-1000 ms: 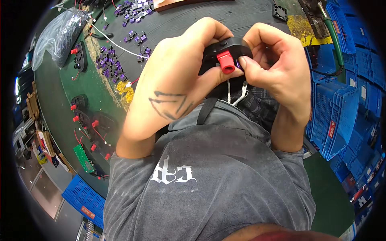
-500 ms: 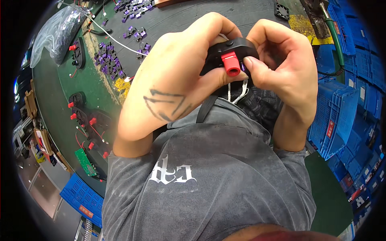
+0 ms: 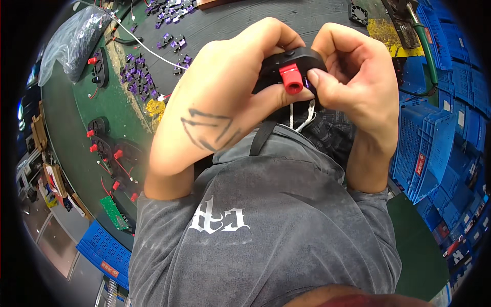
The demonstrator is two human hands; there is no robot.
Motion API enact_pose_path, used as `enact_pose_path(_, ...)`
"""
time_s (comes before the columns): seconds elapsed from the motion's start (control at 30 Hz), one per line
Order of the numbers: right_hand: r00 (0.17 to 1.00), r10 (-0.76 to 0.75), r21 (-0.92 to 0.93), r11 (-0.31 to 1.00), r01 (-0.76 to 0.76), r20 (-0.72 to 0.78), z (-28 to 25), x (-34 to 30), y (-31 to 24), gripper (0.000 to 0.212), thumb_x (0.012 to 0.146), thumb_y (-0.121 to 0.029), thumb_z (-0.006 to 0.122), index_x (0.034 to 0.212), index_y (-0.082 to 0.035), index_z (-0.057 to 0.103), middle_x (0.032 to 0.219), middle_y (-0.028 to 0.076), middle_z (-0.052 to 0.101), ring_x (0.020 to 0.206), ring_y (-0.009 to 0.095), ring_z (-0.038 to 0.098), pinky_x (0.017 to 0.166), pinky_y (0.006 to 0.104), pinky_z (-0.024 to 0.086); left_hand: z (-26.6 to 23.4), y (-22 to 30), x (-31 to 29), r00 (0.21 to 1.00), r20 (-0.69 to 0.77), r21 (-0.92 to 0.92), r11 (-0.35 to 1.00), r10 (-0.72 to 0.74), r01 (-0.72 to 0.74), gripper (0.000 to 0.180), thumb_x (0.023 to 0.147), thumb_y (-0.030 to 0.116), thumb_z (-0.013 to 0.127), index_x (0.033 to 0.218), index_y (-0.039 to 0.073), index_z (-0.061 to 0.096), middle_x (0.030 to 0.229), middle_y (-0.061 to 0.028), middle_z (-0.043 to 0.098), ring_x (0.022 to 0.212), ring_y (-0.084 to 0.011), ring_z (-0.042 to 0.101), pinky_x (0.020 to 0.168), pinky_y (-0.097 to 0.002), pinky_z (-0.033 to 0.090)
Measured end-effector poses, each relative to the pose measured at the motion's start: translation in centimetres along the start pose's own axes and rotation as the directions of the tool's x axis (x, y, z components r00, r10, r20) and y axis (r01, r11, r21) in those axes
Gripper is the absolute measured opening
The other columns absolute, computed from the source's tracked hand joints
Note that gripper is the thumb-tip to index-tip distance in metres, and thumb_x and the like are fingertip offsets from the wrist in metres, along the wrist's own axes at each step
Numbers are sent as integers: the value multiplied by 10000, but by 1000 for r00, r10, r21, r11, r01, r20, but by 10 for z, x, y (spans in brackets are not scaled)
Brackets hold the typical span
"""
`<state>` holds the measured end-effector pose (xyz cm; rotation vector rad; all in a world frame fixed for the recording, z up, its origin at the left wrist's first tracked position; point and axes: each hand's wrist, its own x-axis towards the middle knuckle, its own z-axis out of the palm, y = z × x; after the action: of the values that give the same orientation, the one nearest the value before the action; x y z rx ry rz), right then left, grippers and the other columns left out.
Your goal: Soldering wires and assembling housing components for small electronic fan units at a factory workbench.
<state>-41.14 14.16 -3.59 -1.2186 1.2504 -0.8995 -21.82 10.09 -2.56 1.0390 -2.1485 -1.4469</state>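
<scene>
Both my hands are raised close together around a black plastic housing with rounded ends. My left hand grips its left side, thumb underneath and fingers over the top. A red tubular piece sticks out of the housing toward me, its round hole showing. My right hand pinches the right end, with the thumb pressed beside a small purple part that is mostly hidden. The curled right fingers are partly behind the housing, whose far side cannot be seen.
Several purple-and-black switch-like parts lie scattered on the dark mat. Similar black housings with red pieces and a green circuit board lie at left, near a clear plastic bag. A small fan and blue crates are at right.
Both hands and the housing have shifted slightly left, with the grip unchanged. At the left, the green circuit board sits a little lower and further right.
</scene>
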Motion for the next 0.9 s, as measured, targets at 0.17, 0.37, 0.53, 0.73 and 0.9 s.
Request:
enact_pose_path(0.17, 1000, -23, 63, 998, 22, 13, -7, -5, 10, 197, 797, -43, 689, 952, 40, 602, 850, 23, 617, 763, 33, 549, 672, 162, 436, -6, -8, 1, 998, 61, -266, 964, 0, 17, 340, 849, 35, 656, 1156, -20, 518, 987, -31, 634, 931, -73, 577, 832, -207, 456)
enact_pose_path(0.37, 1000, -10, 65, 998, 9, 1, -4, -11, 15, 234, 828, -93, 677, 995, 48, 593, 917, 29, 614, 824, 52, 556, 731, 178, 438, -2, -5, 0, 998, -33, -263, 964, -49, 39, 288, 861, 44, 626, 1125, -35, 543, 980, -45, 634, 915, -77, 584, 816, -211, 464)
enact_pose_path(0.53, 993, -95, 200, 974, 106, -65, 6, -10, 22, 218, 843, -112, 626, 999, 36, 586, 900, 17, 603, 825, 57, 546, 765, 189, 425, 2, -5, 1, 998, -54, -254, 967, -38, 23, 242, 866, 37, 611, 1091, -34, 559, 958, -45, 630, 855, -82, 594, 762, -212, 486)
enact_pose_path(0.73, 991, -92, 285, 952, 116, -98, 11, -11, 22, 226, 838, -127, 628, 989, 34, 579, 889, 15, 594, 814, 55, 535, 761, 190, 421, 4, -2, 0, 997, -58, -314, 949, -52, 31, 225, 875, 20, 591, 1090, -35, 554, 953, -48, 623, 835, -88, 599, 745, -210, 493)
enact_pose_path(0.9, 982, -114, 285, 946, 154, -152, 13, -12, 21, 222, 833, -127, 641, 976, 31, 577, 891, 19, 596, 823, 54, 539, 760, 186, 422, 3, -3, -1, 997, -77, -217, 976, 16, -32, 337, 849, 8, 586, 1172, -49, 510, 1049, -80, 606, 967, -120, 583, 859, -239, 461)
